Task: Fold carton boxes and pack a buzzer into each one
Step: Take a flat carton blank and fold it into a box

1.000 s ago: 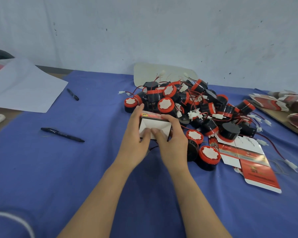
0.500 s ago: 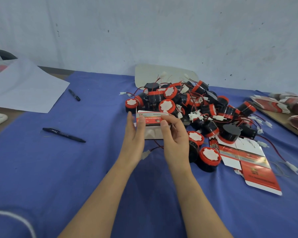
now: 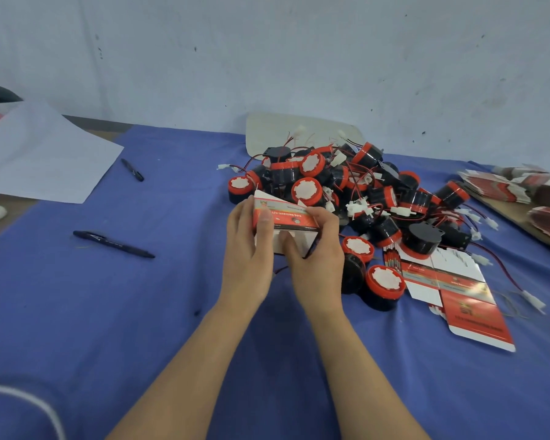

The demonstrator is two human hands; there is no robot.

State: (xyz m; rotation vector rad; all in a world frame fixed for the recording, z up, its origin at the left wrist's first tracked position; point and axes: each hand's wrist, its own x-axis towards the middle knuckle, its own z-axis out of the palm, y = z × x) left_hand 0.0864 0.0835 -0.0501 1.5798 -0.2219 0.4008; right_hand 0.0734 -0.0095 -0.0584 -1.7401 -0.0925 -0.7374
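- Small packing workshop: blue-clothed worktop [image 3: 134,319] against a scuffed bare wall [image 3: 267,58].
- Bulk heap of buzzers [image 3: 359,188]; stacks of flat cartons [image 3: 502,188].

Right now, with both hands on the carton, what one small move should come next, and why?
Probably tuck the white flap in to close that end. The left hand and right hand both grip the carton, red panel on top, the right thumb on the flap, which seems not yet shut. The buzzers lie just behind.
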